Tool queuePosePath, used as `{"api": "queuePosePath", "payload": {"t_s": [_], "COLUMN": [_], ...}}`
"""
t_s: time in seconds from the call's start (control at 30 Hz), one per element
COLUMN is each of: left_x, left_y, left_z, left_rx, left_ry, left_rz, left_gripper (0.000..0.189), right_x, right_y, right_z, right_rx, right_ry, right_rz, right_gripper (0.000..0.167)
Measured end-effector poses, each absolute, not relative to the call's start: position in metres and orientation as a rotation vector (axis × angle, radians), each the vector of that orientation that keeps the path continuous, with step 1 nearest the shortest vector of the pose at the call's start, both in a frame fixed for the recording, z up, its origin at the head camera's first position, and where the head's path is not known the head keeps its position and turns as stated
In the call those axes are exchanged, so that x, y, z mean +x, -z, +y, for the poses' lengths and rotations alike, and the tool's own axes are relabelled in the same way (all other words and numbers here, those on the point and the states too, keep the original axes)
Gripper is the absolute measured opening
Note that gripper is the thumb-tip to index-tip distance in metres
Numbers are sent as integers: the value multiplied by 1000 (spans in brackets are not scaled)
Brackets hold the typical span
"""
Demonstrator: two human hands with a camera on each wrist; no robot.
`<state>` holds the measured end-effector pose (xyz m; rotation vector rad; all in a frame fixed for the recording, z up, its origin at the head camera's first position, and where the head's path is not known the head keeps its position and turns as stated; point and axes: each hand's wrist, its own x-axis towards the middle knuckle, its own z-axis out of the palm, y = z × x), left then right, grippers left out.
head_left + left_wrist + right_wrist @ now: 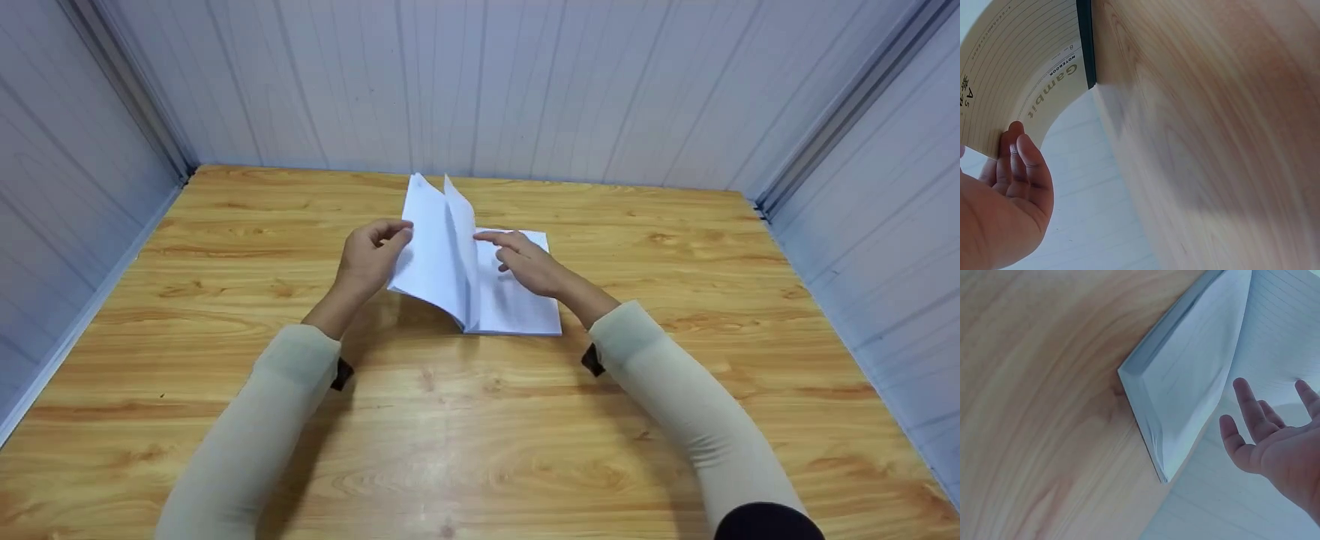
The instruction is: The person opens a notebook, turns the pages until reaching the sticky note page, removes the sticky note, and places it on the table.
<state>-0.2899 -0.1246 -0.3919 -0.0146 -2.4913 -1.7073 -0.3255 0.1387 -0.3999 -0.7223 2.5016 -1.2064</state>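
Head view shows the left hand (367, 259) pinching the raised left part of a Gambit notebook (517, 300), its thumb on the page side; in the left wrist view its fingers bend against the tan cover (1027, 67), near a dark spine strip (1087, 42). The right hand (529, 262) grips nothing: its index finger (489, 236) reaches out to a lone upright page (461, 217), the tip seeming to touch it, while its other fingers are loosely bent and spread apart.

The notebook stands spread on the wooden tabletop (450, 450), nearer the far edge and about midway between the left and right edges. Its right-hand stack lies flat; its left part tilts up off the surface. Pale sleeves (247, 435) cross the tabletop from its near edge, and white panelled walls (480, 82) rise beyond its far edge and both sides.
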Motion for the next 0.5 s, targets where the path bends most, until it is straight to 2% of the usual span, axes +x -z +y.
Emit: {"api": "queuePosePath", "payload": {"t_s": [0.5], "left_x": [-290], "left_y": [396], "left_z": [-124], "left_rx": [-8], "left_ry": [1583], "left_rz": [-2510], "left_gripper": [38], "right_x": [-316], "right_y": [401], "right_z": [124], "right_rx": [-858], "right_ry": [1055], "right_rz": [2467], "right_gripper": [49]}}
